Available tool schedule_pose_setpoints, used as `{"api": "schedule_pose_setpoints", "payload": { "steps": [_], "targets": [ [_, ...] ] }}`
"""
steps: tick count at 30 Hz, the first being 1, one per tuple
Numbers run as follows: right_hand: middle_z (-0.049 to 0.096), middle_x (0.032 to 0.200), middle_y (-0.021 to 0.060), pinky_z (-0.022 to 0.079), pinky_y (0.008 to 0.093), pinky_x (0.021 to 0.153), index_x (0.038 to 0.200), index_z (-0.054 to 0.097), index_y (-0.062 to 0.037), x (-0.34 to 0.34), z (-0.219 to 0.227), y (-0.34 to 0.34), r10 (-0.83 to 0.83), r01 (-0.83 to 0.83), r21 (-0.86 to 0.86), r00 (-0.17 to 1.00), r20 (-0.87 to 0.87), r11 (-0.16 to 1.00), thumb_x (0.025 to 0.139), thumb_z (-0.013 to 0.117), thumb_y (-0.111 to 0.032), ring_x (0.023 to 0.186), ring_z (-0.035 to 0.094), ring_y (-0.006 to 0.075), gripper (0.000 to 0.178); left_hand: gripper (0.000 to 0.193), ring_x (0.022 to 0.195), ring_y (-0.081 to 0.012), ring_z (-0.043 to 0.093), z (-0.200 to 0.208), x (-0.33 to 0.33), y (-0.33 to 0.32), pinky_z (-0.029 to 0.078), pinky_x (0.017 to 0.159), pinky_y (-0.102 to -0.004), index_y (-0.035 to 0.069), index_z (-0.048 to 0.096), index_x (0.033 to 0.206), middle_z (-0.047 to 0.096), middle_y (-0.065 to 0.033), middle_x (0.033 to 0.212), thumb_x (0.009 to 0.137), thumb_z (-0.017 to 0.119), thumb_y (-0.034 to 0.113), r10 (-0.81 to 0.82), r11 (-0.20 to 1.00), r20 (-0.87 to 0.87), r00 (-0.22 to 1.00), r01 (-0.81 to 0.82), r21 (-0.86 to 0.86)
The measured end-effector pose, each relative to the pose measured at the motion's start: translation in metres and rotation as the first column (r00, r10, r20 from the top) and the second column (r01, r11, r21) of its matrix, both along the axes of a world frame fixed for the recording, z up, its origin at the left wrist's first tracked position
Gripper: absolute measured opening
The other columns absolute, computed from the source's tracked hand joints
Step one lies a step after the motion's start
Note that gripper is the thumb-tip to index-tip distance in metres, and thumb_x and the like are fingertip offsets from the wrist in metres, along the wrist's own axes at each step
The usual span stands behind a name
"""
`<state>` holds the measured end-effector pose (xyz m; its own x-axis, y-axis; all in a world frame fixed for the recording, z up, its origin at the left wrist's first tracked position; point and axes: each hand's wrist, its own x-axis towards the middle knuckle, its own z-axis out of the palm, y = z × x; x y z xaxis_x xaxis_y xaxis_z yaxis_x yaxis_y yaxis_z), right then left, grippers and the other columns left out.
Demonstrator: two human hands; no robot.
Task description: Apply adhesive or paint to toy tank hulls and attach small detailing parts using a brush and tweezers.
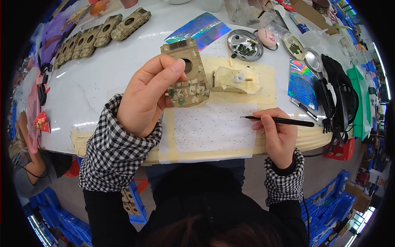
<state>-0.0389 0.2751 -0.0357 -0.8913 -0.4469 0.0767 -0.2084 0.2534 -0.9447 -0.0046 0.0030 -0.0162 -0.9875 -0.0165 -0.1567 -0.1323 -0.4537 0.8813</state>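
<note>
A camouflage-painted model tank hull (190,84) with a round hole in its top is raised above the table, gripped at its left side between the thumb and fingers of my left hand (150,88). In my right hand (275,133) lies a thin black tool (293,122) with a fine tip, perhaps tweezers or a fine brush, pointing left. Below both hands is a white sheet (205,142) strewn with tiny dark specks. Just right of the hull stands a block wrapped in masking tape (224,80), with a small white cup (240,77) on top.
Several similar hulls (108,31) stand in a row at the far left. A round metal dish (234,36) holds small dark green pieces. Shiny holographic sheets (302,80), a pen (303,108), a pink rounded object (267,38) and a black bag (340,82) lie right. Another person sits at left.
</note>
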Motion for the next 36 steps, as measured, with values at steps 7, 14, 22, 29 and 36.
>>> {"api": "schedule_pose_setpoints", "payload": {
  "steps": [7,14,22,29,36],
  "targets": [
    [0.065,0.082,0.0092,0.047,0.0216,0.063,0.092,0.062,0.0058,0.0011,0.0029,-0.0016,-0.053,0.054,-0.028,0.998,0.042,0.998,0.094,0.055,-0.009,0.068,0.06,0.0117,0.016,0.018,0.074,-0.0029,0.054,0.0004,0.0005,0.0001,0.05,0.064,-0.0204,0.01,0.054,0.088,0.055,0.0034,0.084,0.096,0.054,0.026,0.005,1.0,0.004,1.0,-0.005,0.005],
    [0.065,0.083,0.009,0.047,0.0215,0.063,0.094,0.062,0.0062,0.0009,0.0004,-0.0016,-0.063,0.064,-0.04,0.998,0.015,0.997,0.093,0.056,-0.007,0.069,0.06,0.0111,0.015,0.017,0.074,-0.0026,0.054,0.0001,0.0003,0.0006,0.049,0.063,-0.0198,0.01,0.054,0.088,0.055,0.0035,0.084,0.095,0.055,0.026,0.013,1.0,-0.01,1.0,-0.013,0.008],
    [0.065,0.084,0.0102,0.048,0.0232,0.065,0.094,0.065,0.004,0.0033,-0.0002,-0.0016,-0.025,0.026,0.007,0.996,-0.084,1.0,0.088,0.062,-0.005,0.073,0.06,0.0133,0.011,0.017,0.074,-0.0024,0.054,0.0009,0.001,0.0006,0.049,0.063,-0.0199,0.01,0.055,0.088,0.056,0.0037,0.084,0.095,0.055,0.026,0.008,1.0,0.002,1.0,-0.008,0.002],
    [0.066,0.085,0.0112,0.047,0.0247,0.066,0.092,0.066,0.0037,0.0011,-0.0038,-0.0058,0.007,-0.005,0.011,0.977,-0.211,1.0,0.085,0.065,-0.003,0.073,0.06,0.016,0.01,0.017,0.074,-0.0023,0.055,-0.0014,0.0012,-0.0012,0.049,0.064,-0.02,0.011,0.056,0.088,0.056,0.0043,0.084,0.095,0.056,0.027,0.009,1.0,0.008,1.0,-0.009,-0.013],
    [0.065,0.082,0.0103,0.046,0.0238,0.064,0.092,0.065,0.0032,0.0043,-0.0012,-0.0001,-0.006,0.008,0.021,0.993,-0.118,1.0,0.088,0.063,-0.006,0.071,0.059,0.0135,0.011,0.017,0.074,-0.0024,0.055,0.0008,0.0015,0.0001,0.049,0.064,-0.0199,0.011,0.056,0.089,0.057,0.0042,0.084,0.095,0.056,0.027,0.003,1.0,0.003,1.0,-0.003,-0.013]
  ]
}}
